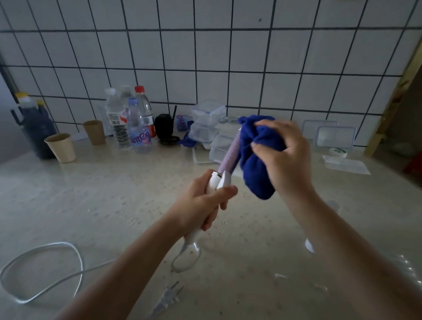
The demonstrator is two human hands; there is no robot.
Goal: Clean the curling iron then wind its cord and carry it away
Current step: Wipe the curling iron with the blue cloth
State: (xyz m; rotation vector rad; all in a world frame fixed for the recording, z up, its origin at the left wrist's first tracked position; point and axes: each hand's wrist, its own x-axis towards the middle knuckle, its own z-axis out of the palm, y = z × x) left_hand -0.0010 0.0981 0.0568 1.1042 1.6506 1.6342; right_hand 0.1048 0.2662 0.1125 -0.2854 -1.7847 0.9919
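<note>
A pale, speckled surface with a glossy sheen runs back to a wall of white square tiles with dark grout, and a wooden frame edge stands at the far right. Along the back sit a dark jug, two paper cups, several clear plastic bottles, a small black object and a stack of clear plastic containers, with more clear lids leaning near the wall on the right. Small crumbs are scattered over the middle of the surface. The curling iron is held above the surface, tilted up and away: its handle is white, its barrel pale lilac. The left hand is wrapped closed around the handle. The right hand clutches a bunched blue cloth pressed against the upper part of the barrel, hiding the tip. From the handle's lower end the white cord drops to the surface, curls in a small loop and then lies in a wide loop at the left; its plug rests near the front edge, between the forearms.
</note>
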